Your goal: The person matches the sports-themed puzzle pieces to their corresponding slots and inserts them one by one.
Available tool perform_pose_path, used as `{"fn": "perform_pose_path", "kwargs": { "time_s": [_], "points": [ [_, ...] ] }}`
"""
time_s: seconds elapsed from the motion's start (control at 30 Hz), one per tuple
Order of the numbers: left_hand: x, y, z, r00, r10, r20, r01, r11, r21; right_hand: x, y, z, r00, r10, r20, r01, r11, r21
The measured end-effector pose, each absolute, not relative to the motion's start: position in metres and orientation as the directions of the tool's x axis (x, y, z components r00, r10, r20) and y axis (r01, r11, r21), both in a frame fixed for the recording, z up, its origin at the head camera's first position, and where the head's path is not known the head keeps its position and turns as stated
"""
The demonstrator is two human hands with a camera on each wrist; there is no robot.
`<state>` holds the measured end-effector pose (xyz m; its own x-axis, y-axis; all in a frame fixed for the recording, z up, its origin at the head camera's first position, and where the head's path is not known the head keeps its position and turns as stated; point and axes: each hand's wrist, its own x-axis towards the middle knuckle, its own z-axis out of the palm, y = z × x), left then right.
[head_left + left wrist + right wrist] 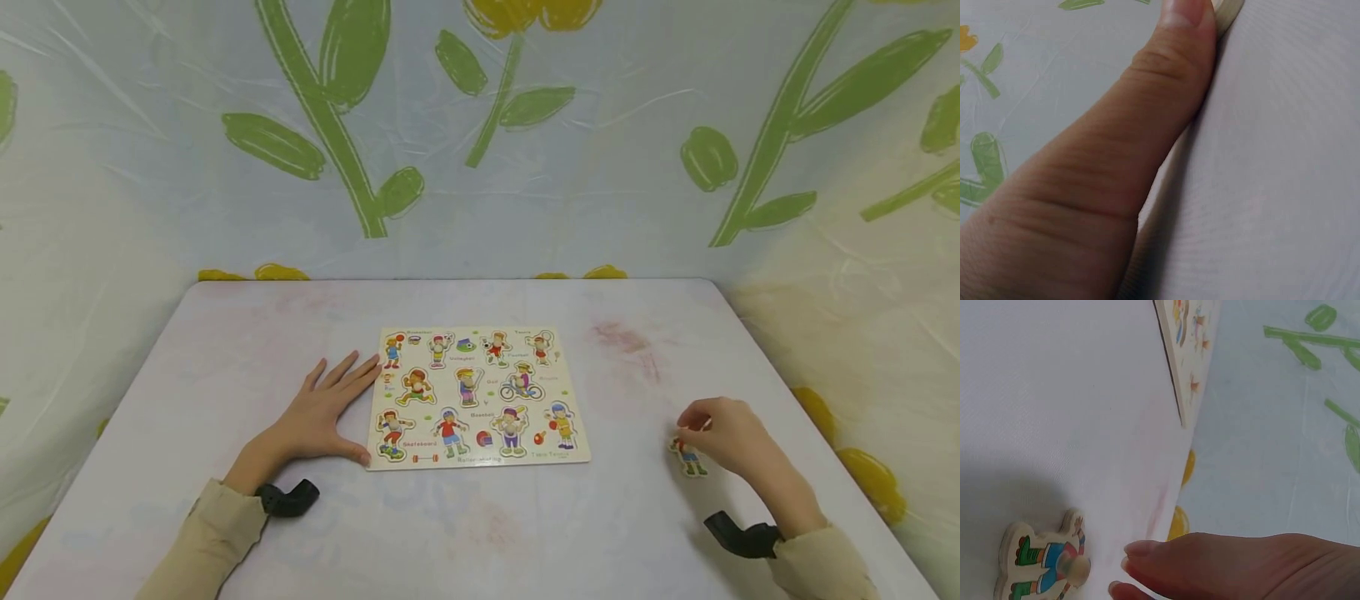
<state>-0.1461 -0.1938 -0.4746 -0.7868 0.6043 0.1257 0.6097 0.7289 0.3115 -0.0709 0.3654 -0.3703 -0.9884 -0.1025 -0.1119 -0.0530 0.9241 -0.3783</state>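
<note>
My left hand (pixel 318 417) lies with fingers spread at the left edge of a wooden peg puzzle board (pixel 581 454). Its thumb (pixel 1147 81) reaches the board's near left corner. The board carries several sports figures with printed words. Off to the right, a loose wooden puzzle piece (pixel 1047 565), shaped as a child in blue shorts and green footwear, lies on the table with a round knob on its front. Over this piece hovers my right hand (pixel 723 429), fingers bent and thumb near the fingertips. In the right wrist view, a gap shows between the thumb and the knob.
Both things lie on a white-covered table (pixel 480 533) with faint reddish stains. Behind and at the sides hangs a pale sheet (pixel 600 192) printed with green leaves and yellow flowers. A black curved device (pixel 742 536) sits at each wrist.
</note>
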Motion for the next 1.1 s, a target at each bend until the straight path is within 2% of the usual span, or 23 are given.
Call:
{"fn": "perform_pose_path", "kwargs": {
  "time_s": [0.2,0.5,0.77,1.1],
  "points": [
    [-0.145,-0.194,-0.474,-0.786,0.605,0.127,0.611,0.729,0.31,-0.068,0.376,-0.377,-0.979,-0.122,-0.166,-0.057,0.934,-0.353],
    [-0.146,-0.194,-0.475,-0.783,0.607,0.139,0.617,0.725,0.307,-0.071,0.376,-0.389,-0.983,-0.123,-0.137,-0.072,0.941,-0.332],
    [-0.145,-0.193,-0.474,-0.785,0.604,0.136,0.613,0.727,0.308,-0.068,0.373,-0.388,-0.984,-0.101,-0.144,-0.045,0.937,-0.347],
    [-0.144,-0.194,-0.473,-0.789,0.601,0.131,0.608,0.731,0.31,-0.068,0.355,-0.386,-0.979,-0.136,-0.149,-0.069,0.921,-0.384]
  ]
}}
